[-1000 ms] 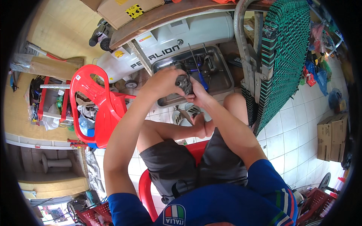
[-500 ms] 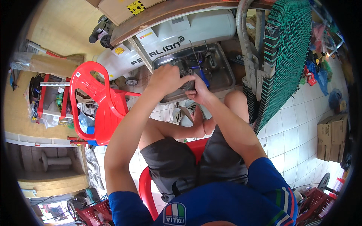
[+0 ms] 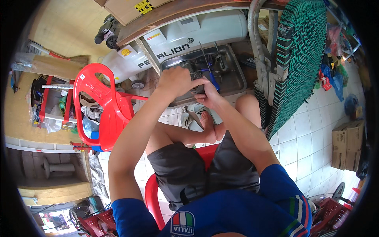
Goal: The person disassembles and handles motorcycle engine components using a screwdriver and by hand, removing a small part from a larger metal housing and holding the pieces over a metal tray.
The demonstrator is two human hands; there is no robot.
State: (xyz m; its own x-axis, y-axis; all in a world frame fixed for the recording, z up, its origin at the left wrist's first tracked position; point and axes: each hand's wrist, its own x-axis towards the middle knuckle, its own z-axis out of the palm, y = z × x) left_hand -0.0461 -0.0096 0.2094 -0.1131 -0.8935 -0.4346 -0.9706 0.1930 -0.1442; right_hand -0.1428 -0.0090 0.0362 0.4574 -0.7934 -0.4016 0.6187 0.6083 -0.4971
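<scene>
My left hand [image 3: 175,81] is closed, back up, over the near left part of a metal tray [image 3: 173,103]. Its thumb reaches across to the thumb of my right hand [image 3: 208,95]. The right fingers curl round a dark metal part [image 3: 198,89], mostly hidden between the hands. What the left fingers grip is covered by the hand. Beyond them in the tray lie a long screwdriver with a blue handle [image 3: 214,81], a dark round metal piece [image 3: 191,68] and a grey metal fitting [image 3: 221,62].
A white tank [image 3: 213,27] lies behind the tray under a wooden shelf [image 3: 158,20]. To the left stands a red plastic chair [image 3: 108,124]; to the right, a folded green woven lounger [image 3: 302,63]. Slippers [image 3: 188,121] rest on the tiles below the tray.
My left hand has turned slightly over the tray, and less of the dark metal part shows between the hands. The right hand stays nearly in place.
</scene>
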